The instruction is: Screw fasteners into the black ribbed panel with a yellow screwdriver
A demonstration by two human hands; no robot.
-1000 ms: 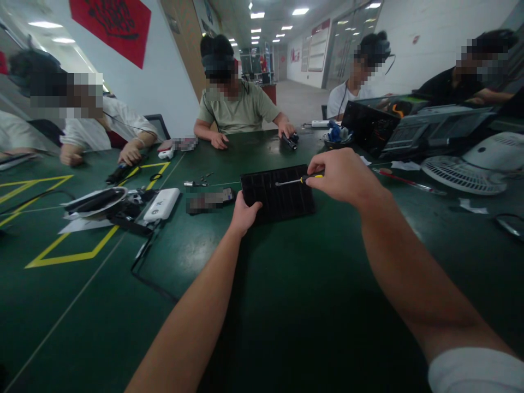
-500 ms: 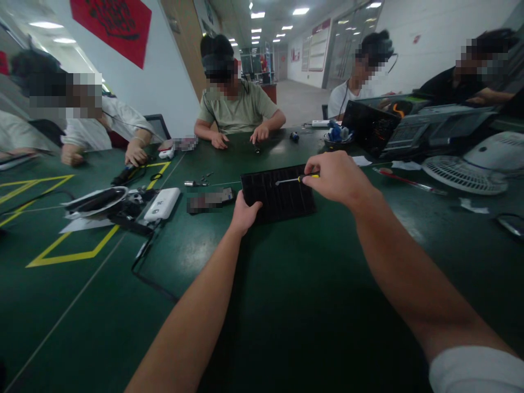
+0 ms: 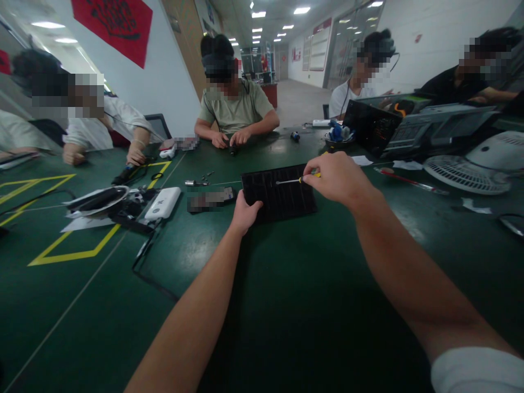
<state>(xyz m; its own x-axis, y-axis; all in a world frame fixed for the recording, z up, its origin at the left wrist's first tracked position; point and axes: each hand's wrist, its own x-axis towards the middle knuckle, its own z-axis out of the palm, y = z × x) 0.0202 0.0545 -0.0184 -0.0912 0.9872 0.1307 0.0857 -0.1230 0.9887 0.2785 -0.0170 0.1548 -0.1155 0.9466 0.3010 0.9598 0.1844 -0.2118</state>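
A black rectangular tray-like panel with ribbed divisions [image 3: 286, 206] is in front of me, over the green table [image 3: 311, 284]. My left hand [image 3: 246, 212] grips its left edge, the thumb lying over the face. In my right hand [image 3: 333, 176] is a screwdriver [image 3: 290, 180] with a yellow and black handle, pinched between thumb and fingers. Its metal shaft points left across the upper part of the panel. Whether the tip touches the panel, I cannot tell.
Left of the panel lie a phone-like dark object [image 3: 210, 200], a small metal cylinder [image 3: 194, 183] and a white power strip [image 3: 164, 203] with cables. A white fan [image 3: 470, 169] and an open computer case [image 3: 434, 128] stand right. Several people sit around the table.
My hands, the panel and the screwdriver hold nearly the same place. Across the table, a person's two hands have come together around a small dark object.
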